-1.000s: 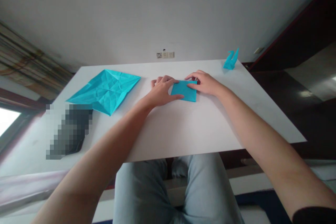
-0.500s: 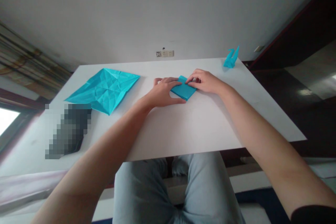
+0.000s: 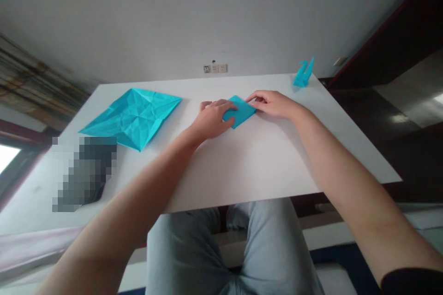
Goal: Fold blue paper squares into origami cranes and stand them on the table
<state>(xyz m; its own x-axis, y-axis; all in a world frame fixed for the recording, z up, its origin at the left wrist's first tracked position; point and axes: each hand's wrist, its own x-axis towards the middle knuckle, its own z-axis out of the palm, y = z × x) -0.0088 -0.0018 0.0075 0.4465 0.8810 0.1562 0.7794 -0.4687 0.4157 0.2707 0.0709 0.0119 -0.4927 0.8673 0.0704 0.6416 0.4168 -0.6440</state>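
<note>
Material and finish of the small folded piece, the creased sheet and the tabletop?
Folded piece: likely matte paper; flat faces, crisp edges. Creased sheet: likely matte paper too, by its sharp crease lines. Tabletop: smooth white, perhaps laminate or painted board; can't tell which.

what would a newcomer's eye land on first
Probably the large creased turquoise sheet on the left of the white table. Next, the small folded paper mid-table, the left hand on it and the right hand at its corner. A turquoise paper bird stands near the far right corner.
</note>
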